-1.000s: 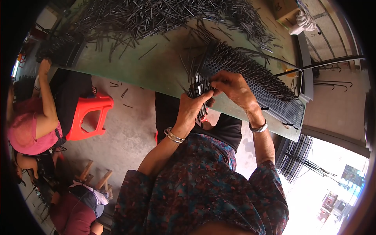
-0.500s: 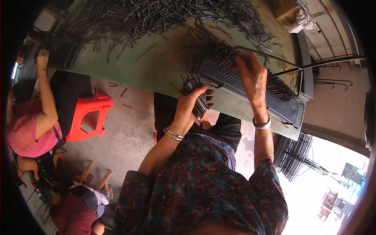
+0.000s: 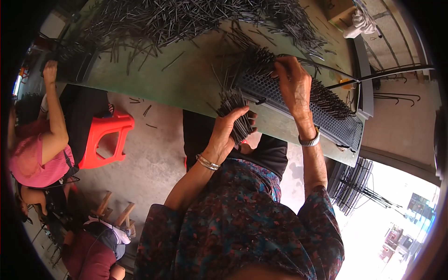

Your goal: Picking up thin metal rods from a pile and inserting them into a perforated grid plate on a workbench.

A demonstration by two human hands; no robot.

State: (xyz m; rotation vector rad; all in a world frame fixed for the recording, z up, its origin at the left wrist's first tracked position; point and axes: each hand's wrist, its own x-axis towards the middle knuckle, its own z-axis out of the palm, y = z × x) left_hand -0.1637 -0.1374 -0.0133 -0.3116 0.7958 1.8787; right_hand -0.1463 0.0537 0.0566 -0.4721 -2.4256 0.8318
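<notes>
Surface [image 3: 156, 88]: muted green. Rods [image 3: 200, 23] heaped on the surface: black to dark grey, pale glints. Tray [image 3: 266, 88], right part of the surface: dark grey, honeycomb pattern of holes. Cloth [image 3: 361, 24], far right corner of the surface: white. Floor [image 3: 149, 154] below the surface: pale grey, mottled. Stool [image 3: 109, 122], near side of the surface: plain bright red. Shirt [image 3: 233, 219], nearer than the surface: dark, blotched teal and reddish brown. Bracelets [image 3: 208, 162], same side: silver.
</notes>
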